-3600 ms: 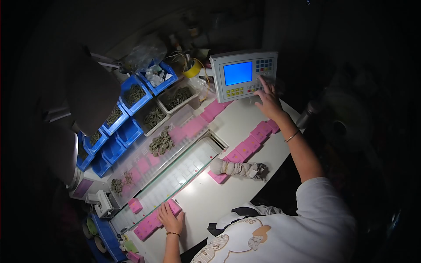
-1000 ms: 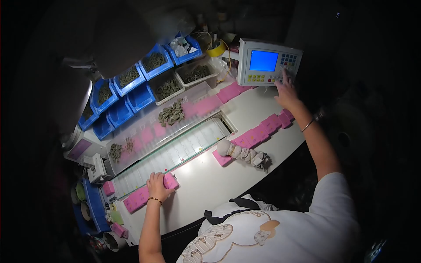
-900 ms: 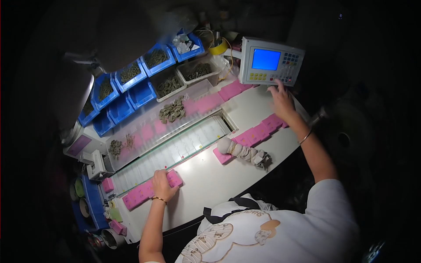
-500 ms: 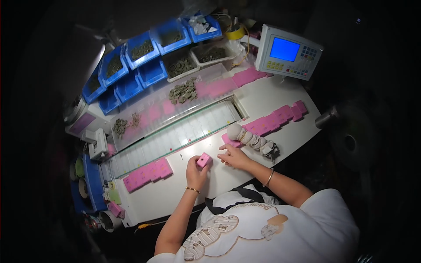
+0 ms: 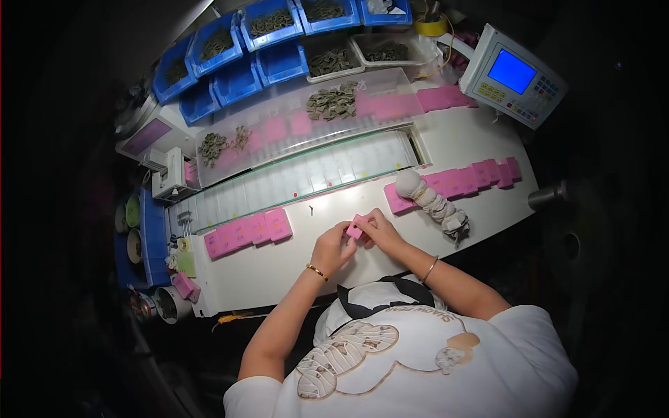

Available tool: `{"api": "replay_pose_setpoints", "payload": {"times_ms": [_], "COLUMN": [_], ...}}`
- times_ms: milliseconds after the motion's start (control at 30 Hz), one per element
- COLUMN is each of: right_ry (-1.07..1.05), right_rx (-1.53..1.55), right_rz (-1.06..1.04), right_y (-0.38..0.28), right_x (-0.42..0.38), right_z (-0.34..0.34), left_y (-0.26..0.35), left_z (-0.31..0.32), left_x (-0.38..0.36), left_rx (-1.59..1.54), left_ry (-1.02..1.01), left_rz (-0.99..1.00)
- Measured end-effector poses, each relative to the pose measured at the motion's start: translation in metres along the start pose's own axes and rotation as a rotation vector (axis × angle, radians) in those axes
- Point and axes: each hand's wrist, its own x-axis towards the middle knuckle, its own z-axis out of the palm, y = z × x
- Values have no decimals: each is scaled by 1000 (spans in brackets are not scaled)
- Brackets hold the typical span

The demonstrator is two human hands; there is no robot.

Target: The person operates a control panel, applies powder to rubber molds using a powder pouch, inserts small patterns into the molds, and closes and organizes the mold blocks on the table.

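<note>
- Both my hands meet over the near edge of the white desk (image 5: 279, 268); half a second ago the right was only reaching toward the small pink block (image 5: 357, 228) that the left had lifted.
- My left hand (image 5: 332, 247) has its fingers closed on the block from the left side, and my right hand (image 5: 380, 230) pinches it from the right, so the piece sits between the two, just above the desk and in front of my chest.
- A second ago my right hand was at the control panel (image 5: 514, 75) and my left rested on the row of pink blocks (image 5: 249, 231); both have since come in, which I read as the keypad work being over and one block now under handling.
- That row lies to the left of my hands; a second row of pink blocks (image 5: 465, 180) runs off to the right, with a wrapped cloth bundle (image 5: 432, 203) lying across its near end.
- Beyond, a glass-covered track (image 5: 300, 182) crosses the desk, and behind it a clear tray (image 5: 293, 125) holds more pink pieces and heaps of small dark parts.
- Farthest back, blue bins (image 5: 237, 49) of dark parts line the rear; the room around is dark.
</note>
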Motion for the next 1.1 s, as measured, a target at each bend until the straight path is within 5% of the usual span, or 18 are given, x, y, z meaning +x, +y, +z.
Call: {"api": "replay_pose_setpoints", "payload": {"times_ms": [67,133,233,367,433,533,667,767,833,1100], "right_ry": [-10,-9,-19,-67,-126,-148,-218,-301,-151,-161], "right_rx": [17,20,74,83,300,454,464,284,-318,-857], "right_rz": [-9,-17,-3,-51,105,204,183,60,-182,-602], "right_y": [3,6,14,24,12,-1,16,19,7,-33], "right_x": [0,2,4,0,-15,-34,-35,-25,-22,-16], "right_z": [2,2,0,-5,-7,-6,-16,-26,-29,-22], "left_y": [-7,-13,-23,-29,-29,-17,-6,-6,-2,-1], "left_z": [8,20,31,27,27,23,14,15,14,9], "left_x": [1,4,8,3,4,6,2,2,3,9], "left_rx": [68,-20,-254,-141,-411,-606,-108,84,127,216], "left_ry": [25,238,271,242,171,77,-15,-24,-40,-79], "left_rz": [66,-128,-208,-95,-283,-250,-47,-29,-90,-26]}}
